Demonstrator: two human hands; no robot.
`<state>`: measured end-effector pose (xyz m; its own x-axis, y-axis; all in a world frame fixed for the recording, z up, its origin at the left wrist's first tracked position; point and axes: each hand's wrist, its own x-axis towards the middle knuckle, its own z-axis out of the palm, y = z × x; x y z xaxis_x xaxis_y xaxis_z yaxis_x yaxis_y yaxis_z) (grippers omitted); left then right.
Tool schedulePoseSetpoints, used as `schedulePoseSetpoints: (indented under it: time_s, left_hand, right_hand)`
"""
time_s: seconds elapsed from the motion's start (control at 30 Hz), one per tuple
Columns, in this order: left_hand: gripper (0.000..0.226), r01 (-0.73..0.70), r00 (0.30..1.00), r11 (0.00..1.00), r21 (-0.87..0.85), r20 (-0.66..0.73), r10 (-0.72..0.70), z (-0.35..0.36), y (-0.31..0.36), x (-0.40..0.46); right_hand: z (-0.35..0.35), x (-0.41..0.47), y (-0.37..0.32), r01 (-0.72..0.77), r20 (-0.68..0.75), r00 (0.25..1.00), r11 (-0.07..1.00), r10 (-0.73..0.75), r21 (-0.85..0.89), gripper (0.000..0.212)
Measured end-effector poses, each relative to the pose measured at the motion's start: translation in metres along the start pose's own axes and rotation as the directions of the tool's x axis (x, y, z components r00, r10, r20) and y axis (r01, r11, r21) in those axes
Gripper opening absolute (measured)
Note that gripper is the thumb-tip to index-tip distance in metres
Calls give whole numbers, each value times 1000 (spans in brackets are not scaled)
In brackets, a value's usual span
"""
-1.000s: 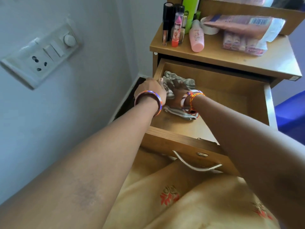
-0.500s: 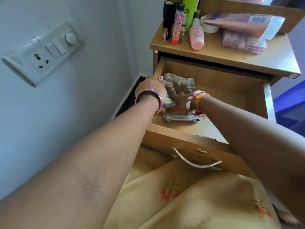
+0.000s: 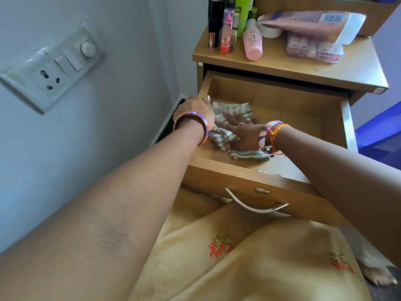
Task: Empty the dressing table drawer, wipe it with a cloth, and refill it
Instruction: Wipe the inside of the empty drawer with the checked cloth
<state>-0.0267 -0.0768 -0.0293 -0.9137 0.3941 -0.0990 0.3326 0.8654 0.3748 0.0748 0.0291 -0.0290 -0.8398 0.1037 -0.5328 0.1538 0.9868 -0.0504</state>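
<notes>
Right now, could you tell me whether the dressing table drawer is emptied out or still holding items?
Emptied: the open drawer shows bare wood, holding only the cloth under the right hand.

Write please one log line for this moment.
stage: wiping | drawer: open | left hand: grips left drawer wall | right hand: presses cloth flat on drawer floor | cosmetics: on tabletop

Left hand [image 3: 196, 107] fingers curled, right hand [image 3: 240, 132] flat, fingers straight
</notes>
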Motion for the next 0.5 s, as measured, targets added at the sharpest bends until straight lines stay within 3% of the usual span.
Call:
schedulePoseSetpoints:
  time_s: [0.1,0.37,0.5]
  left_hand:
    - [51,-2,1000,1000,5,0,2,1,1,1]
    - [50,-8,1000,1000,-1,-12,8,-3,3,-3]
    - [51,-12,1000,1000,-27,4,12,-4,2,-4]
  right_hand:
    - [1,6,-20,-42,36,998,999,42,-14,73]
    - [8,-9,-35,294,145,946,956,-291,0,65]
    - [8,-13,-28,293,127,947,956,-294,28,72]
